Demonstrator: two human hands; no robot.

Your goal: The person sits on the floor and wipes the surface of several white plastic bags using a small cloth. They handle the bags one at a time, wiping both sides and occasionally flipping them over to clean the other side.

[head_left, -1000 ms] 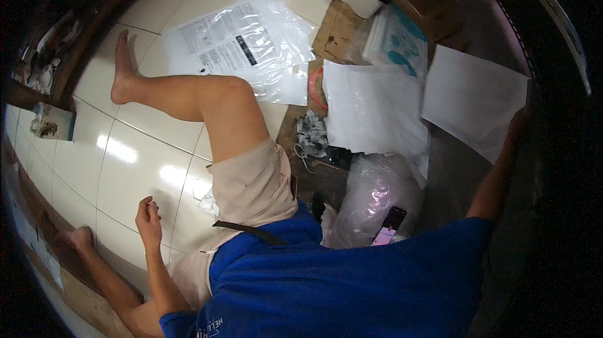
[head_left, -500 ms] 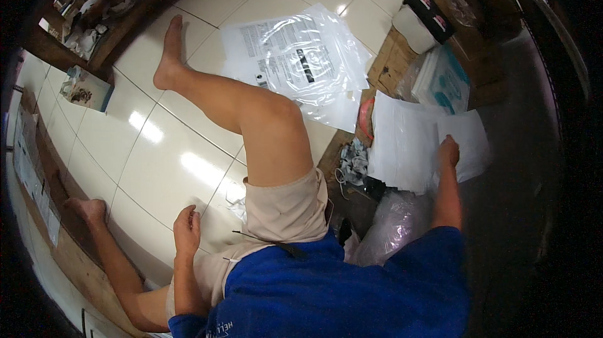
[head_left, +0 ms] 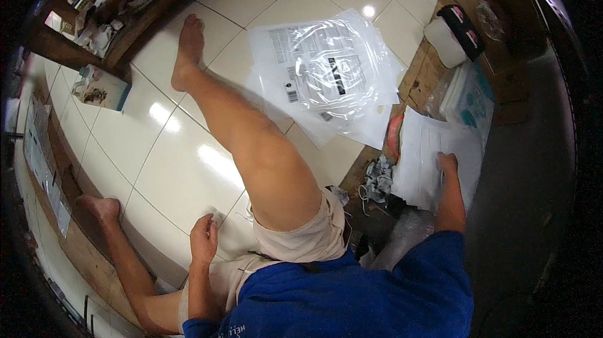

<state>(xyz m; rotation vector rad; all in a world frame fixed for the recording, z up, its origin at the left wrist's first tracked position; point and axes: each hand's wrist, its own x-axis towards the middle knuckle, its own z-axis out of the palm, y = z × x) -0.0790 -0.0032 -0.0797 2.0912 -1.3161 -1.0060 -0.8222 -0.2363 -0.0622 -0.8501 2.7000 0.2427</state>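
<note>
My right hand (head_left: 448,163) is closed at the edge of a white sheet, over a stack of white sheets (head_left: 419,159) on my right. Whether the sheet is paper or plastic I cannot tell. My left hand (head_left: 203,237) hovers over the tiles beside my shorts, empty, with its fingers loosely bent and slightly apart. Beyond my raised knee, a loose pile of clear printed plastic sheets (head_left: 323,65) lies on white sheets on the floor.
Cardboard (head_left: 422,80) at the right carries a white tub (head_left: 445,43) with a black band and a clear-wrapped pack (head_left: 468,100). Crumpled grey cloth (head_left: 378,178) lies beside the stack. A cut-open carton (head_left: 100,88) stands at the left near a wooden frame.
The view has shifted, so the floor things appear further right. My right hand has drawn back over the stack, and the sheet by it has come closer to the pile. My left hand stays empty.
</note>
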